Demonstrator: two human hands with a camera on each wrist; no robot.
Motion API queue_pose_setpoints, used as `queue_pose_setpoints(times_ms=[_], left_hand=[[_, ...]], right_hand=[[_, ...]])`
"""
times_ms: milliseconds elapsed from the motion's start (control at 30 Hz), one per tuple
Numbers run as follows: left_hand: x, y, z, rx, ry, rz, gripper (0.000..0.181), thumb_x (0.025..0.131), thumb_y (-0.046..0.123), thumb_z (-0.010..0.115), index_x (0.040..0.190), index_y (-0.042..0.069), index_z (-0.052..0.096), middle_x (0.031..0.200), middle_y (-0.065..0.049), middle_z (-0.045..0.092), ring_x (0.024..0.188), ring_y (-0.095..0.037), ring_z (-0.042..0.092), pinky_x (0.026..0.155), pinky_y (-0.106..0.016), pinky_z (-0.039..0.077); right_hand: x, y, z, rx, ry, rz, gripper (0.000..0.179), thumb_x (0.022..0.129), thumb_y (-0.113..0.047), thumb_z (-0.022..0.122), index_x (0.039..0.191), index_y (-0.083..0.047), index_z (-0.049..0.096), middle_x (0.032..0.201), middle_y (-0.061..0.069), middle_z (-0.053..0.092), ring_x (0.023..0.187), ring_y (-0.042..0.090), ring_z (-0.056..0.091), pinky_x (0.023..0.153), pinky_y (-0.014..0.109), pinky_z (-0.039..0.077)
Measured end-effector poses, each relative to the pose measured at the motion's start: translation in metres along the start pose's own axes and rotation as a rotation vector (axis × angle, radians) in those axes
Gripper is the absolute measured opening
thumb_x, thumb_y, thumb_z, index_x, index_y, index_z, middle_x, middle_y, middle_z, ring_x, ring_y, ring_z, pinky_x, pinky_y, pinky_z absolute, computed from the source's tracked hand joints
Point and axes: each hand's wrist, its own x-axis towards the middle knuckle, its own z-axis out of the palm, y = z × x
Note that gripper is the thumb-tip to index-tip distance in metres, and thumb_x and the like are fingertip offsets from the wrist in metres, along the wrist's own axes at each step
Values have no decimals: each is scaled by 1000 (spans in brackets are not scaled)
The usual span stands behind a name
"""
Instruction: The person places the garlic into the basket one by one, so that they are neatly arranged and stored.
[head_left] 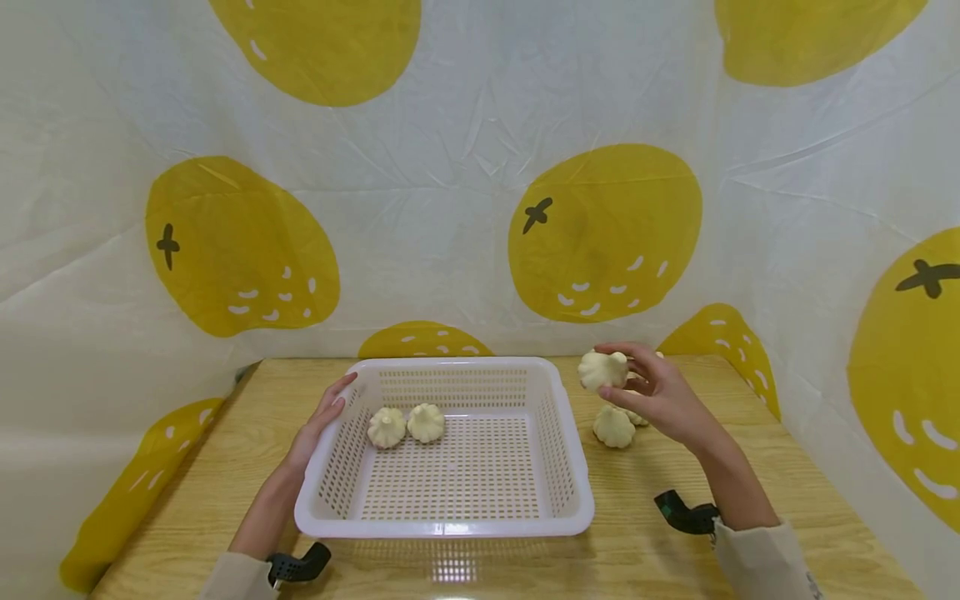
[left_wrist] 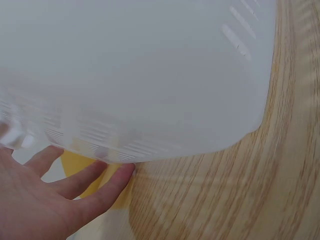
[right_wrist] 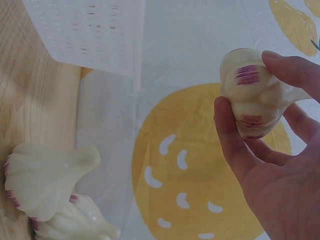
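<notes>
White basket (head_left: 450, 529) as landmark. Left hand (head_left: 313, 427) against its left side, fingers extended, nearly straight. Right hand (head_left: 663, 402), the nearer one, beyond its right rim, pinching a raised garlic bulb (head_left: 602, 372), stem palmward. Two bulbs (head_left: 386, 427) inside left. Loose bulbs (head_left: 614, 427) off right, partly hand-hidden; count uncertain.

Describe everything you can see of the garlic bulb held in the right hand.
The garlic bulb is cream-white and ribbed, with streaky purple patches and a pale stem pointing toward the hand. Its surface looks smooth, perhaps plastic. The right hand holds it in a thumb-and-finger grip, raised above the table and to the right of the white basket, touching neither.
</notes>
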Motion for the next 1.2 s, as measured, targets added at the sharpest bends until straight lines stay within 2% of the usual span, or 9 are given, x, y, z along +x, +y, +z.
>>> queue_pose_setpoints(times_ms=[300, 500, 600, 733, 833, 967, 1067, 1200], left_hand=[[0, 0, -1, -4, -10, 3, 56, 114, 37, 18, 165, 26, -4, 173, -10, -4, 154, -17, 18, 109, -23, 39], [0, 0, 0, -1, -3, -6, 56, 114, 37, 19, 165, 27, -3, 173, -10, -5, 157, -27, 7, 109, -24, 38], [1, -1, 0, -1, -1, -6, 55, 114, 37, 19, 165, 28, -2, 173, -10, -5, 157, -29, 5, 110, -27, 37], [1, -1, -1, -3, -1, -7, 54, 114, 37, 19, 164, 29, -1, 173, -11, -4, 156, -25, 10, 111, -28, 37], [1, -1, -1, -1, -1, -4, 54, 114, 36, 18, 165, 29, 0, 173, -11, -3, 154, -20, 15, 111, -27, 37], [1, -1, -2, -1, -4, 1, 54, 114, 36, 18, 165, 28, -1, 172, -10, -2, 153, -18, 18, 111, -27, 38], [0, -1, -1, -4, -6, 3, 54, 114, 36, 19, 164, 29, 0, 171, -10, 0, 153, -18, 20, 110, -28, 39], [-1, -1, 0, -7, -5, 4, 54, 114, 37, 19, 164, 29, 0, 171, -9, 1, 152, -18, 20, 110, -26, 39]], right_hand=[[0, 0, 2, 14, -15, -8, 49, 97, -3, 70, 143, -3, 54, 127, 3, 57, 101, 8, 67, 86, 21, 55], [1, -1, 5, 8, -21, -24, 49, 96, -2, 70, 143, -3, 55, 126, 3, 58, 99, 10, 65, 85, 21, 55], [1, -2, 7, 5, -30, 1, 49, 97, -4, 70, 144, -6, 54, 133, 5, 55, 101, 10, 64, 85, 23, 54], [2, -3, 12, -12, -48, 25, 49, 98, -9, 71, 144, -11, 55, 145, 7, 50, 117, 7, 58, 91, 22, 52], [3, -3, 17, -23, -57, 20, 48, 97, -10, 71, 143, -13, 56, 148, 9, 50, 126, 5, 50, 95, 20, 49], [4, -3, 22, -6, -73, 19, 49, 97, -10, 72, 143, -10, 56, 147, 10, 51, 127, 5, 49, 98, 18, 47], [4, -4, 26, 7, -90, 17, 52, 96, -9, 73, 144, -6, 55, 147, 12, 51, 120, 5, 55, 97, 20, 49], [5, -5, 32, -18, -112, -2, 52, 95, -11, 74, 144, -9, 56, 148, 12, 53, 120, 3, 55, 96, 24, 51]])
